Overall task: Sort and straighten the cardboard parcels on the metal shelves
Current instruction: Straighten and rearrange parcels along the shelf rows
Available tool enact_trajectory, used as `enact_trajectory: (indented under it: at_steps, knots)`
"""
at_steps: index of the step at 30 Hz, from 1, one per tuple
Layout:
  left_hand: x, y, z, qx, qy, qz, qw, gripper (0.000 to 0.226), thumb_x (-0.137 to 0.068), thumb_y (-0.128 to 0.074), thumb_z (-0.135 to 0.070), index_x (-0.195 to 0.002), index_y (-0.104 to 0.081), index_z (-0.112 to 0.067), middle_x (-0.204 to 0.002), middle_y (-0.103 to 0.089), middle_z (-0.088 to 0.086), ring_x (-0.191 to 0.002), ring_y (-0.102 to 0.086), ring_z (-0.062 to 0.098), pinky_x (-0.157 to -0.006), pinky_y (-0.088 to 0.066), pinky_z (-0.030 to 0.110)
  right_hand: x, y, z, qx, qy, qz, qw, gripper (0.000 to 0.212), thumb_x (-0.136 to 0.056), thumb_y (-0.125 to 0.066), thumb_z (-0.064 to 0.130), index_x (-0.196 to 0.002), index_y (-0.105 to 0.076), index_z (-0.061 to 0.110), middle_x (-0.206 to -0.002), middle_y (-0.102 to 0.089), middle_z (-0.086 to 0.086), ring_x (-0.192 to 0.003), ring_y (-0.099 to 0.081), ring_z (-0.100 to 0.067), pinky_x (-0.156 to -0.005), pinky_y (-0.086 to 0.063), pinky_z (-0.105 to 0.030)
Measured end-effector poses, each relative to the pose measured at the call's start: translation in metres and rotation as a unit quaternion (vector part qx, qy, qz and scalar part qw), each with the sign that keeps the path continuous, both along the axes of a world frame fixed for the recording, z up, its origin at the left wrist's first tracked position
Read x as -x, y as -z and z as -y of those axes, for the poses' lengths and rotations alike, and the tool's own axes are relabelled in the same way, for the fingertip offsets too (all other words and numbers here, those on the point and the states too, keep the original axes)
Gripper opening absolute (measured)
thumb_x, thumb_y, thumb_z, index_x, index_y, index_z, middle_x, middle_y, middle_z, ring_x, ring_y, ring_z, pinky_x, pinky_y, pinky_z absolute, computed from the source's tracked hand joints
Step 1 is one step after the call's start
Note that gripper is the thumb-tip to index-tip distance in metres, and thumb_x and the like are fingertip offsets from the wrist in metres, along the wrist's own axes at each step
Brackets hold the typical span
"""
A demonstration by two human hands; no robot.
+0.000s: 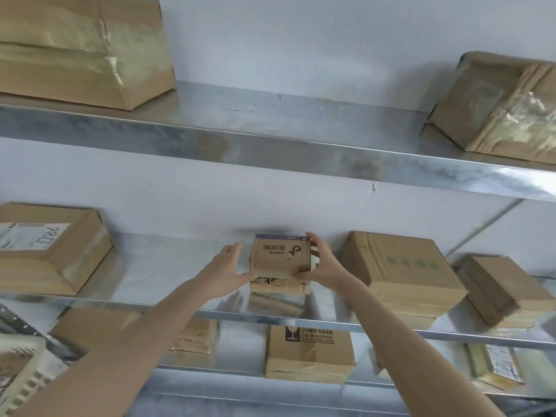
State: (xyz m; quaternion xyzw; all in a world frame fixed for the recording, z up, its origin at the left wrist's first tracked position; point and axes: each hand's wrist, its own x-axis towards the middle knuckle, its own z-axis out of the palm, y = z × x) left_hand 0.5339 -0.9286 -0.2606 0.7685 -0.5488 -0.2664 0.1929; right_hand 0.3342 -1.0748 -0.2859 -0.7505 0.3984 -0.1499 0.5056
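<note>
From the head camera, looking slightly up at a wall of metal shelves, your two bare arms reach to the middle shelf, where a small printed parcel sits on top of a second small parcel near the shelf's centre. Your right hand is wrapped round the top parcel's right side, fingers curled over its far right corner and thumb along its near lower edge, so it has a real hold. Your left hand is spread open, palm toward the parcel's left face, thumb tip at the near lower corner; motion blur makes it hard to tell whether the palm is touching or just beside it. The top parcel sits a little skewed over the one beneath. To square the stack well, press inward evenly from both sides, bring the near edges flush, and keep the lower parcel from sliding back toward the wall. To the right on the same shelf a larger flat parcel lies near the stack, with another parcel beyond it lying at an angle; to the left, well apart, is a labelled parcel. The upper shelf carries a big taped parcel at left and a crumpled one at right. Below, a box with a fragile mark stands on the lower shelf.
</note>
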Motion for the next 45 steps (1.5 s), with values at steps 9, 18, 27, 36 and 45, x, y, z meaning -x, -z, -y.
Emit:
enact_trajectory:
  at_steps: [9,18,27,36,45]
  knots:
    - [0.003,-0.016,0.007,0.011,-0.022,-0.356,0.934,0.119,-0.047,-0.079,-0.057,-0.146,-0.016,-0.039,-0.134,-0.051,-0.005,-0.123,-0.05,0.012,-0.108,-0.034,0.036,0.025,-0.046,0.002,-0.165,-0.057,0.085,0.981,0.095,-0.064,-0.081,0.024,-0.146,-0.033,0.03,-0.136,-0.049,-0.006,-0.115,-0.059,-0.02,-0.087,-0.05,-0.027]
    - [0.016,-0.038,0.011,-0.05,-0.123,-0.441,0.888,0.067,-0.076,-0.052,-0.075,-0.118,-0.059,-0.023,-0.109,-0.071,0.013,-0.102,-0.068,0.026,-0.091,-0.055,0.041,0.041,-0.044,0.0,-0.209,-0.109,0.121,0.964,0.108,-0.062,-0.078,0.064,-0.151,-0.022,0.035,-0.152,-0.039,-0.001,-0.132,-0.046,-0.03,-0.099,-0.045,-0.039]
    - [0.016,-0.056,0.002,-0.173,-0.158,-0.515,0.825,0.1,-0.065,-0.043,-0.085,-0.124,-0.062,-0.005,-0.106,-0.068,0.023,-0.086,-0.069,0.039,-0.082,-0.057,0.049,0.04,-0.055,-0.007,-0.143,-0.15,0.102,0.973,0.106,-0.064,-0.085,0.02,-0.146,-0.022,0.039,-0.145,-0.045,0.0,-0.131,-0.048,-0.024,-0.11,-0.039,-0.051]
    - [0.017,-0.063,-0.011,-0.119,-0.11,-0.461,0.872,0.105,-0.055,-0.014,-0.094,-0.129,-0.053,-0.03,-0.128,-0.062,0.006,-0.117,-0.059,0.03,-0.103,-0.041,0.055,0.038,-0.054,-0.015,-0.167,-0.071,0.144,0.973,0.083,-0.073,-0.077,0.019,-0.142,-0.033,0.03,-0.134,-0.057,-0.007,-0.119,-0.06,-0.021,-0.104,-0.048,-0.041]
    - [0.033,-0.045,-0.016,-0.016,-0.097,-0.437,0.894,0.094,-0.061,-0.071,-0.062,-0.14,-0.028,-0.036,-0.137,-0.045,-0.008,-0.127,-0.046,0.022,-0.11,-0.035,0.047,0.032,-0.04,-0.024,-0.264,-0.012,0.22,0.939,0.1,-0.062,-0.084,0.03,-0.144,-0.026,0.031,-0.129,-0.062,-0.008,-0.118,-0.06,-0.028,-0.106,-0.046,-0.044]
